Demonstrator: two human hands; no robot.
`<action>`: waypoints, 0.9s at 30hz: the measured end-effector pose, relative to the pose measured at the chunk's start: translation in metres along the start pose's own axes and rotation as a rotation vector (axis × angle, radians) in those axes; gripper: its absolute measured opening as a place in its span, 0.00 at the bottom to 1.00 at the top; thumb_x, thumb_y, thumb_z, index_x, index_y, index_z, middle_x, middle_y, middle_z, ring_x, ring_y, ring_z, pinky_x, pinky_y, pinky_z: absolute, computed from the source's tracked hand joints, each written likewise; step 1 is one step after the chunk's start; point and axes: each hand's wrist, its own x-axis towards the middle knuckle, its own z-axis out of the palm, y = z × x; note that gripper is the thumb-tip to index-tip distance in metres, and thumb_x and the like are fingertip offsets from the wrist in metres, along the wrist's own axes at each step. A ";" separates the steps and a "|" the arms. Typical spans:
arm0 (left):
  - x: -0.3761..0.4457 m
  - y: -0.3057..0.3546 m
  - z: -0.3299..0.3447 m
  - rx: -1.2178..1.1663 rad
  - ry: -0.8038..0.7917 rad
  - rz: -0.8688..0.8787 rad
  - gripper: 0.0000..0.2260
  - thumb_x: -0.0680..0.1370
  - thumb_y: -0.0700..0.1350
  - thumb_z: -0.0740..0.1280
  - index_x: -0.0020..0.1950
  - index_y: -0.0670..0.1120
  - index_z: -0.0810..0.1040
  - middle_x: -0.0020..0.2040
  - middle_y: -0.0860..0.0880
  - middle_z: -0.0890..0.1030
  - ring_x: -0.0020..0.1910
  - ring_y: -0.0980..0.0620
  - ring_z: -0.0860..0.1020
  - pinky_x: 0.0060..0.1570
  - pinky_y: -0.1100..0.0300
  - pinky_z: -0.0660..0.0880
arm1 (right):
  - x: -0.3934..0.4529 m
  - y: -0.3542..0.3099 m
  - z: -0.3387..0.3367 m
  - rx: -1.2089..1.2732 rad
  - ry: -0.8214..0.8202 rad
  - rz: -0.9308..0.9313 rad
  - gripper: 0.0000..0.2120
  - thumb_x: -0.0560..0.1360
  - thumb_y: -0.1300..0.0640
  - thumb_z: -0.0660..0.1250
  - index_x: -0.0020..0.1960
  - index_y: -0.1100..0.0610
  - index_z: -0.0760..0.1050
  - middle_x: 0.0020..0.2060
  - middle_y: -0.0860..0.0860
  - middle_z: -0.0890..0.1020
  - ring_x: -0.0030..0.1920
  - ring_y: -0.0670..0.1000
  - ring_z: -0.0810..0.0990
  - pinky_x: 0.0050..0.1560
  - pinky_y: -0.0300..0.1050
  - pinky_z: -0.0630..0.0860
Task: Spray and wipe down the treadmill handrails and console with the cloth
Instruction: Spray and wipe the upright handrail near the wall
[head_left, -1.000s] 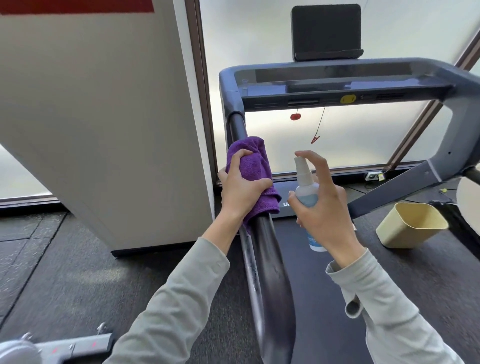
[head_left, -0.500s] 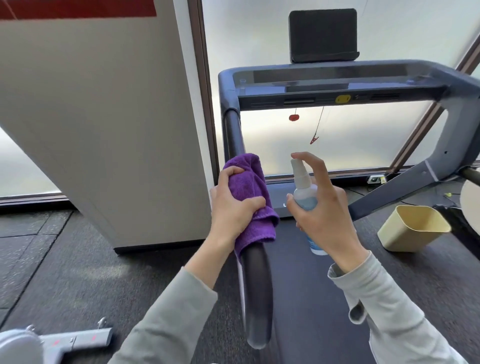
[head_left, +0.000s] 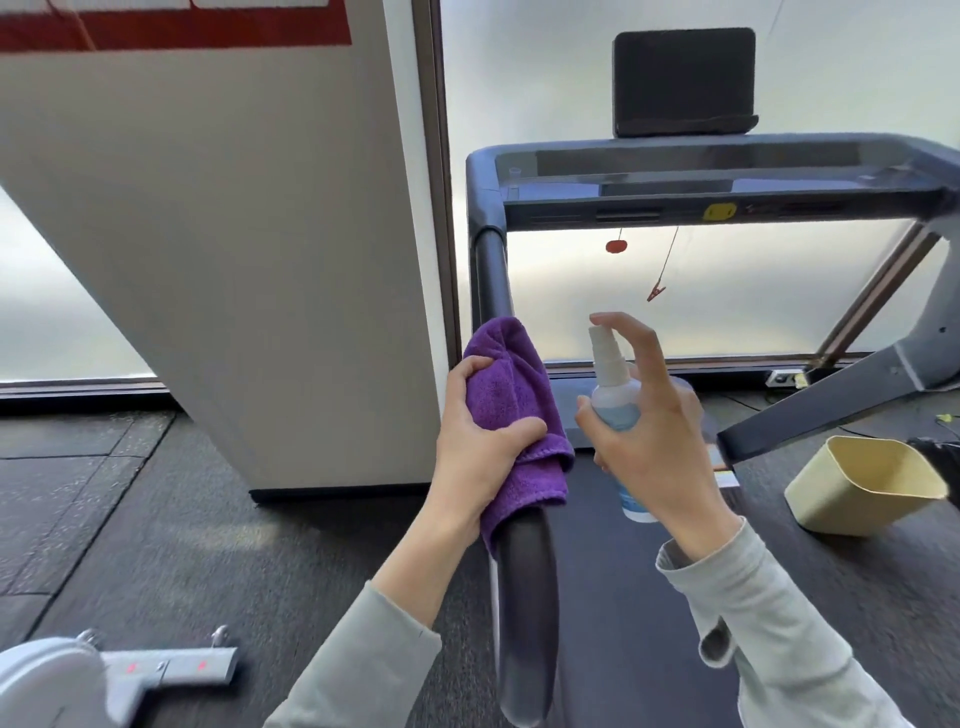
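A purple cloth (head_left: 511, 395) is wrapped over the treadmill's black left handrail (head_left: 527, 597). My left hand (head_left: 475, 457) grips the cloth around the rail, thumb on the right side. Just right of it, my right hand (head_left: 649, 431) holds a small clear spray bottle (head_left: 613, 384) with blue liquid, index finger on top of the white nozzle. The grey console (head_left: 701, 176) spans the top, with a black tablet holder (head_left: 683, 80) standing on it. The right handrail is out of view apart from its upright.
A large white pillar (head_left: 234, 260) stands close on the left. A beige bin (head_left: 865, 486) sits on the dark floor at the right. A grey and white machine base (head_left: 104, 675) lies at the bottom left. A red safety clip (head_left: 655, 293) dangles below the console.
My left hand has slid the cloth down the left handrail towards me. The right hand with the bottle has kept its place beside it.
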 end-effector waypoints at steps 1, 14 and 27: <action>0.002 -0.002 0.001 -0.002 0.016 0.002 0.25 0.60 0.44 0.74 0.49 0.68 0.71 0.57 0.54 0.76 0.54 0.49 0.79 0.54 0.47 0.79 | 0.003 0.002 0.002 0.006 -0.004 0.000 0.32 0.72 0.65 0.71 0.68 0.41 0.64 0.34 0.41 0.74 0.27 0.53 0.74 0.29 0.50 0.78; 0.160 0.017 0.017 0.064 0.046 -0.133 0.30 0.61 0.41 0.75 0.56 0.59 0.66 0.56 0.49 0.75 0.53 0.43 0.79 0.55 0.43 0.78 | 0.060 0.030 0.034 0.040 -0.028 0.054 0.30 0.73 0.66 0.69 0.66 0.39 0.65 0.30 0.45 0.73 0.25 0.54 0.72 0.29 0.55 0.78; 0.220 0.012 0.016 -0.204 -0.054 -0.151 0.29 0.70 0.37 0.74 0.62 0.56 0.65 0.58 0.49 0.74 0.51 0.45 0.78 0.43 0.55 0.79 | 0.086 0.028 0.042 -0.041 0.070 0.100 0.34 0.72 0.66 0.70 0.66 0.36 0.64 0.38 0.36 0.76 0.25 0.52 0.75 0.28 0.52 0.79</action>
